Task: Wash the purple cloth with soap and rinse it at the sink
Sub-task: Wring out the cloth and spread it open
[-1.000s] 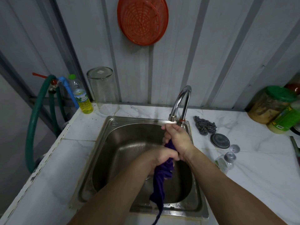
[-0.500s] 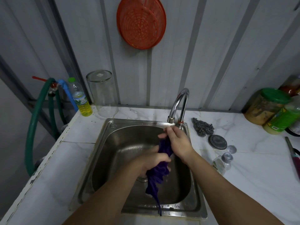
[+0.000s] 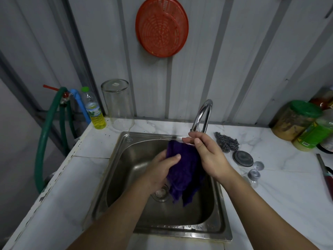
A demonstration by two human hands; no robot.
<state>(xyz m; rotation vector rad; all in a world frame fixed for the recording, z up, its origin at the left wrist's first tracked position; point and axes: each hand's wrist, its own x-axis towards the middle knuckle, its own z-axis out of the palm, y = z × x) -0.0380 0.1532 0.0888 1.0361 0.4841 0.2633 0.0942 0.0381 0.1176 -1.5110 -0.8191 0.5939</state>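
Over sink (image 3: 115, 170), purple cloth (image 3: 182, 170) between both hands' grip.

One steel sink (image 3: 115, 170); one curved chrome tap (image 3: 201, 114); one purple cloth (image 3: 182, 170); two hands, left (image 3: 160, 170) and right (image 3: 210, 156); one orange plastic strainer (image 3: 162, 26); one clear glass jar (image 3: 118, 105); one yellow-filled bottle (image 3: 93, 109); one steel-wool scourer (image 3: 227, 144); two green-lidded jars, far right (image 3: 295, 120) (image 3: 313, 134).

Two bare forearms enter from the bottom edge, with no sleeves, watch, bracelets or rings showing on them. The left hand (image 3: 160, 168) and the right hand (image 3: 210, 156) wear no gloves. The fingernails are short and unpainted. Nothing more of the person shows beyond the forearms and hands.
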